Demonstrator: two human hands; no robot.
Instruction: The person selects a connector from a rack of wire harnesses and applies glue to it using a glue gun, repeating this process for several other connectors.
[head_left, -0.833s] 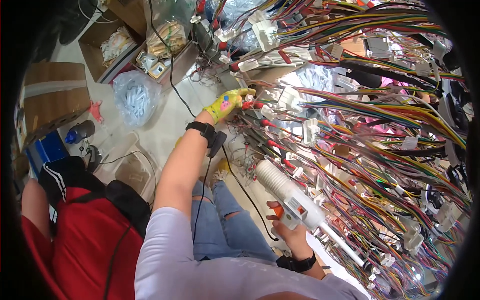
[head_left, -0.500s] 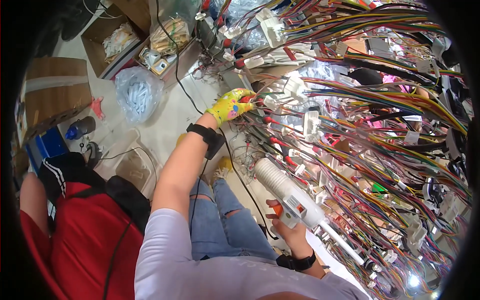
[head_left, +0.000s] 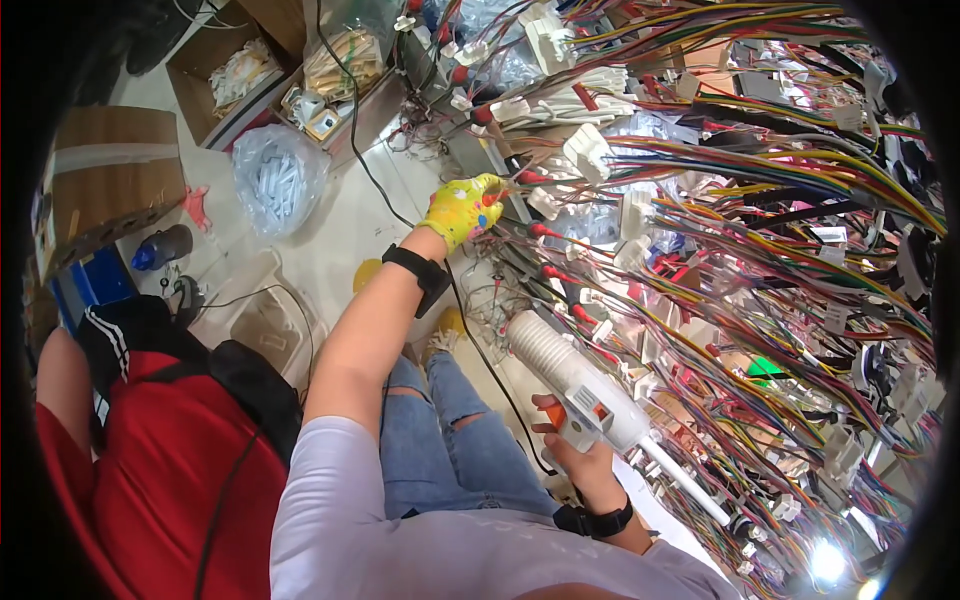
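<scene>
Leftward from gloved hand (head_left: 465, 212), clear bag (head_left: 314, 160) of strips (head_left: 280, 190)

- Holds left arm (head_left: 355, 335) outstretched, left of the frame's centre.
- Curls gloved left hand (head_left: 461, 213) above the middle.
- Grips with right hand (head_left: 588, 470), lower right of centre.
- Has both wrists (head_left: 418, 272) black-banded.

A closed brown cardboard box (head_left: 120, 190) sealed with pale tape sits on a light tiled floor (head_left: 365, 215), left of a clear plastic bag (head_left: 312, 172) of slender white pieces. Behind the bag, an open brown cardboard box (head_left: 193, 90) holds a pile of whitish parts. Nearer, a dark bottle with a blue cap (head_left: 165, 247) lies beside a bright blue box (head_left: 102, 284), while a co-worker in a red top (head_left: 180, 470) occupies the lower left, near a pale plastic tub (head_left: 225, 327).
</scene>
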